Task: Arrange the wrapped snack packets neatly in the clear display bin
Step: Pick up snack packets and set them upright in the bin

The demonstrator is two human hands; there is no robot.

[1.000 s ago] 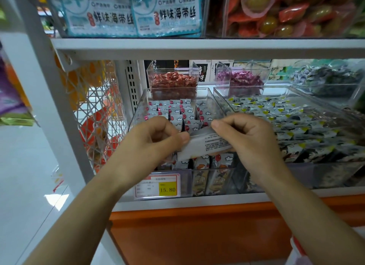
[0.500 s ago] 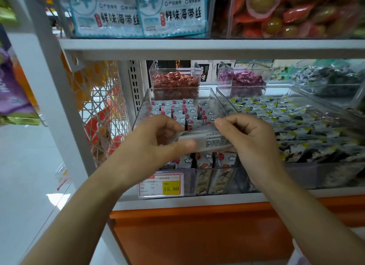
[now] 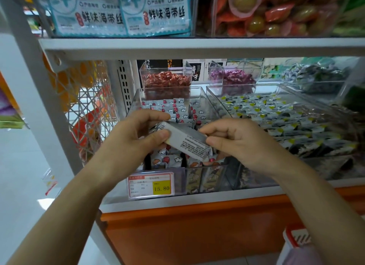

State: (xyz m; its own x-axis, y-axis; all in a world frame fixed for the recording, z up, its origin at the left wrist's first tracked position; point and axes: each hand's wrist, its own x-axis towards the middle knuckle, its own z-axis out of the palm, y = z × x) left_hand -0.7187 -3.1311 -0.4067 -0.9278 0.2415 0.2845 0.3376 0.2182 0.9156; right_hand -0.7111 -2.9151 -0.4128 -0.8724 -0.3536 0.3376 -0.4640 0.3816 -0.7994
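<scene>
Holding one packet (image 3: pixel 185 141) clamped at both ends, left hand (image 3: pixel 130 144) and right hand (image 3: pixel 243 144), just above the front rows in the clear bin (image 3: pixel 136 100); probably light, crinkly, slick, so grip the sealed ends, not the soft middle.

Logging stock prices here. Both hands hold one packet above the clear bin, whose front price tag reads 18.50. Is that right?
Not quite: the price tag reads 15.80, as the head view shows. The left hand and right hand do hold one packet above the clear bin.
</scene>
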